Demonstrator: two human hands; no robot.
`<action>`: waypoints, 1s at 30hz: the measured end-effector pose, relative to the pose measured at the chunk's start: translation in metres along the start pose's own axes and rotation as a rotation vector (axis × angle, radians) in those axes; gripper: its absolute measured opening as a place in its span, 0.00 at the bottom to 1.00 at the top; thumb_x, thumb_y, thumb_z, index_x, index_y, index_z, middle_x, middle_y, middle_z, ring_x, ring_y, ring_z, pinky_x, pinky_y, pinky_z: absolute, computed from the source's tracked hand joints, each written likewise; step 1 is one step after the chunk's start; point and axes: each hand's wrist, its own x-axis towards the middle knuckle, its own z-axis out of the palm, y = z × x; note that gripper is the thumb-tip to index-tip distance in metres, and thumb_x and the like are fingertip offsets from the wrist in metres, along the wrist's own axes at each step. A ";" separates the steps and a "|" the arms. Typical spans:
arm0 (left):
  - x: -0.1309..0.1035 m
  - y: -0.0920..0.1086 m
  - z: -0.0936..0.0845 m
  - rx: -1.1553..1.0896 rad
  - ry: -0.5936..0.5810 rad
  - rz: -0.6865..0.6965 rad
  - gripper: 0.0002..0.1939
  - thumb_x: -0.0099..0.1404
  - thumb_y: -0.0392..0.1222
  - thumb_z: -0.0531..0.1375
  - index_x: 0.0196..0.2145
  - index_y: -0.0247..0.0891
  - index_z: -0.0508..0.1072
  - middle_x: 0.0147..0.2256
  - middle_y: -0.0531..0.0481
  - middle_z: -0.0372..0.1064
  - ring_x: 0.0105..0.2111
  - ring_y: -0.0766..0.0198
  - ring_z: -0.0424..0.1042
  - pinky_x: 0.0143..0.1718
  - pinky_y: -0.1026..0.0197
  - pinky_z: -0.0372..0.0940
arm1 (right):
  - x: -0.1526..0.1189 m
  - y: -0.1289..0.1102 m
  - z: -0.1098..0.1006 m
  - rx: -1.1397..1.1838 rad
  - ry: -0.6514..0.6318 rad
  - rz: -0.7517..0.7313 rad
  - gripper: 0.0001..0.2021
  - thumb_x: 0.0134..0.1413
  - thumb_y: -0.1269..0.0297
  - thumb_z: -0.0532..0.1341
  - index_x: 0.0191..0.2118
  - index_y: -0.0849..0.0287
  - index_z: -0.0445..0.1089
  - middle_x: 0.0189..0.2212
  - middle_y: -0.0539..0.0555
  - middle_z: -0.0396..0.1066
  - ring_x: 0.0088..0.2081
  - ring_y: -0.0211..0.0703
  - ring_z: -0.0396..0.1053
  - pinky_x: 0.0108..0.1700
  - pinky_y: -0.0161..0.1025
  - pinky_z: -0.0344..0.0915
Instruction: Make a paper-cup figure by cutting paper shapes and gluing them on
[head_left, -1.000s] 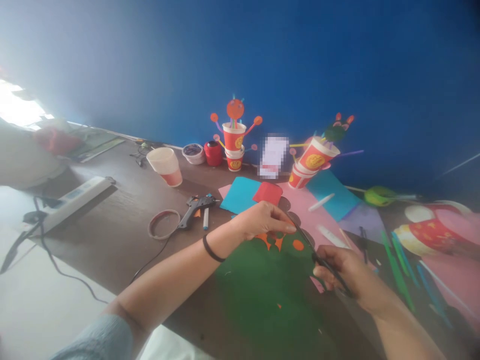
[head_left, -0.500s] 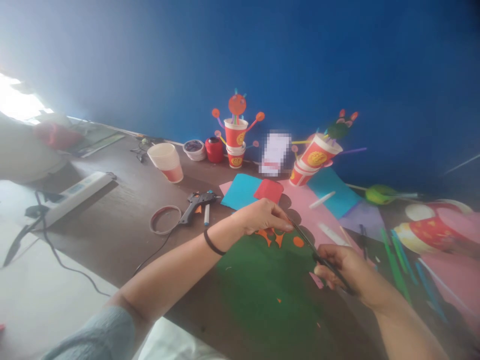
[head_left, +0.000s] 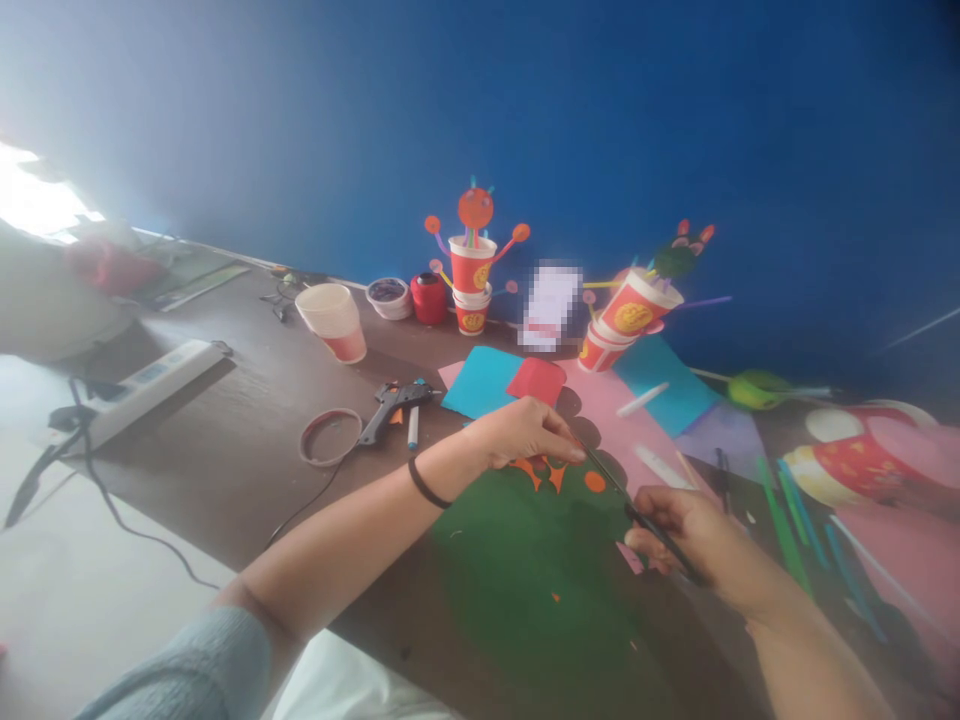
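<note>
My left hand (head_left: pixel 534 432) is closed in a pinch near the tip of a long dark tool that looks like scissors (head_left: pixel 611 482); what its fingertips hold is too small to make out. The handle end of the scissors lies in my right hand (head_left: pixel 679 530), fingers wrapped round it. Beneath both hands is a dark green sheet (head_left: pixel 517 580). Orange cut scraps (head_left: pixel 556 477) and a small orange disc (head_left: pixel 595 482) rest on it. A small pink piece (head_left: pixel 630 558) shows beside my right fingers.
Two decorated paper-cup figures (head_left: pixel 472 270) (head_left: pixel 634 310) stand by the blue wall. A glue gun (head_left: pixel 394 405), tape roll (head_left: pixel 330 437) and stacked cups (head_left: pixel 332 322) are at the left, with a power strip (head_left: pixel 154 390) farther out. Coloured sheets and straws (head_left: pixel 784 530) lie right.
</note>
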 end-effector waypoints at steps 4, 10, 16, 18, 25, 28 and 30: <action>0.001 -0.002 0.001 -0.017 -0.007 0.002 0.09 0.47 0.42 0.67 0.24 0.33 0.76 0.22 0.51 0.69 0.20 0.72 0.65 0.18 0.71 0.59 | 0.001 0.002 0.002 -0.052 0.053 0.003 0.20 0.36 0.53 0.69 0.17 0.57 0.57 0.11 0.45 0.60 0.15 0.32 0.56 0.19 0.33 0.48; 0.001 -0.002 0.000 -0.027 -0.033 -0.004 0.08 0.47 0.42 0.66 0.23 0.33 0.75 0.22 0.52 0.69 0.21 0.73 0.65 0.19 0.71 0.59 | -0.001 -0.004 0.003 -0.062 0.057 0.000 0.19 0.37 0.55 0.68 0.17 0.57 0.56 0.11 0.45 0.61 0.15 0.30 0.55 0.19 0.32 0.48; 0.002 -0.003 -0.001 -0.026 -0.053 -0.007 0.09 0.48 0.42 0.67 0.24 0.33 0.75 0.21 0.52 0.68 0.20 0.73 0.64 0.19 0.71 0.59 | 0.000 -0.001 0.000 0.004 -0.019 0.024 0.14 0.42 0.60 0.63 0.17 0.58 0.58 0.12 0.46 0.63 0.15 0.30 0.55 0.19 0.31 0.47; 0.002 -0.003 -0.001 -0.027 -0.057 -0.006 0.08 0.48 0.42 0.67 0.24 0.33 0.75 0.21 0.52 0.69 0.20 0.74 0.65 0.19 0.71 0.59 | 0.000 -0.001 0.000 -0.023 -0.011 0.022 0.14 0.42 0.61 0.63 0.17 0.58 0.58 0.12 0.46 0.63 0.15 0.29 0.55 0.19 0.31 0.46; 0.001 -0.002 -0.001 -0.019 -0.047 -0.025 0.08 0.48 0.42 0.67 0.24 0.34 0.76 0.21 0.52 0.69 0.19 0.73 0.64 0.19 0.71 0.59 | -0.003 -0.006 0.001 -0.047 0.011 0.003 0.19 0.39 0.59 0.69 0.17 0.57 0.57 0.12 0.45 0.61 0.15 0.30 0.55 0.19 0.31 0.50; 0.002 -0.002 0.000 -0.038 0.003 -0.002 0.09 0.48 0.43 0.67 0.26 0.34 0.77 0.24 0.51 0.71 0.21 0.73 0.66 0.19 0.71 0.58 | 0.001 0.001 -0.003 -0.080 0.059 -0.040 0.19 0.40 0.53 0.68 0.19 0.57 0.58 0.11 0.45 0.61 0.16 0.33 0.57 0.21 0.33 0.53; 0.003 -0.003 0.001 -0.102 0.076 0.009 0.10 0.49 0.44 0.66 0.28 0.35 0.78 0.26 0.50 0.72 0.22 0.73 0.65 0.19 0.72 0.57 | 0.005 0.007 -0.007 -0.104 0.101 -0.116 0.18 0.45 0.48 0.64 0.22 0.57 0.61 0.13 0.47 0.62 0.18 0.36 0.59 0.23 0.34 0.54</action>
